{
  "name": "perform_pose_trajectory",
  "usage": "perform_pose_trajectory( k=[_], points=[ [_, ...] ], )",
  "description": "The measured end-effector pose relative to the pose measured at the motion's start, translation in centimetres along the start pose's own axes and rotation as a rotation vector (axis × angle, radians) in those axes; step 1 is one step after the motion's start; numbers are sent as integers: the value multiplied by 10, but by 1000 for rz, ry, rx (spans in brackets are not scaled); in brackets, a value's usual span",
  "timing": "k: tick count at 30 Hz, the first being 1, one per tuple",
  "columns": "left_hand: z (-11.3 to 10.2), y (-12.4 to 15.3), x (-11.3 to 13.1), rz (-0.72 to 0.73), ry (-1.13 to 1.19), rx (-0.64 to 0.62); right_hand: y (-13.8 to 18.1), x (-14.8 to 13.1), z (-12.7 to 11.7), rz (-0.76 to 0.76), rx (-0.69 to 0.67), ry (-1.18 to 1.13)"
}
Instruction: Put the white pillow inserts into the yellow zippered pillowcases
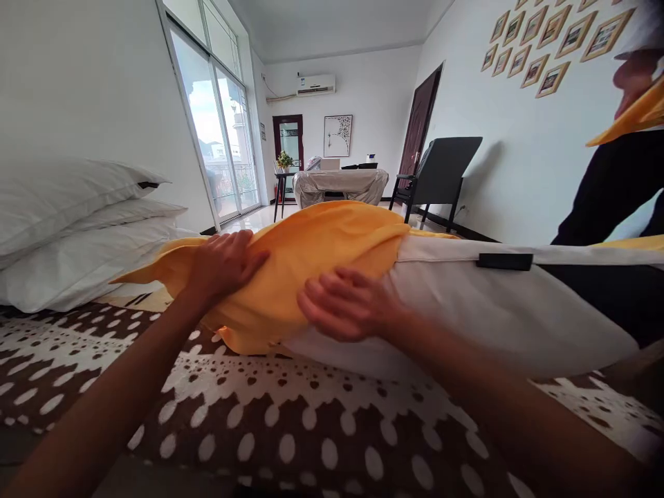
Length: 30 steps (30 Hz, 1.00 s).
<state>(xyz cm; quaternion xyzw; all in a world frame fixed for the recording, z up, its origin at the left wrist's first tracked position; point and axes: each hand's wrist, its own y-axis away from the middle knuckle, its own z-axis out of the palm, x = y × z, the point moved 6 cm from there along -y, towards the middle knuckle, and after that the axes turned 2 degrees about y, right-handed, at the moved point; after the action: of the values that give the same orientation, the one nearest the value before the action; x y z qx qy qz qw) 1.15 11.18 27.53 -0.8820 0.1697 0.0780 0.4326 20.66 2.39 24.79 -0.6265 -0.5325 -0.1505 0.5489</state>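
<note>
A white pillow (456, 304) lies on the bed, its left part inside a yellow pillowcase (295, 256). My left hand (223, 263) is closed on the pillowcase near its far left end, thumb lying along the cloth. Curled in a fist, my right hand (347, 304) is at the pillowcase's open edge, where the yellow cloth meets the white pillow. The cloth inside this fist is hidden by the fingers. A black strip (505, 261) shows on the pillow's upper edge, to the right of my right hand.
White pillows (77, 221) are stacked at the left. A brown-and-white dotted bedspread (280, 415) lies beneath. At the right, another person (596, 187) stands near yellow cloth (630, 117). Beyond the bed are a dark chair (446, 173) and a plastic-covered piece of furniture (339, 185).
</note>
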Motion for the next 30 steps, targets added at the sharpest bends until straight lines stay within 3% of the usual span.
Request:
perform_pose_trajectory(
  k=[5, 14, 19, 23, 27, 30],
  points=[
    [8, -2, -11, -179, 52, -199, 22, -26, 11, 65, -82, 15],
    [9, -1, -20, -264, 223, -50, -2, -14, 21, 274, 19, 283],
    [5, -1, -25, -295, 205, -22, 7, 23, 23, 479, 19, 298],
    [13, -4, -32, -352, 183, -4, 41, 70, 11, 714, 23, 370],
    [21, -12, -28, -387, 165, 6, 81, 109, 8, 996, -103, 403],
    [21, -17, -23, -399, 151, 10, 101, 124, 14, 1232, -220, 363]
  ],
)
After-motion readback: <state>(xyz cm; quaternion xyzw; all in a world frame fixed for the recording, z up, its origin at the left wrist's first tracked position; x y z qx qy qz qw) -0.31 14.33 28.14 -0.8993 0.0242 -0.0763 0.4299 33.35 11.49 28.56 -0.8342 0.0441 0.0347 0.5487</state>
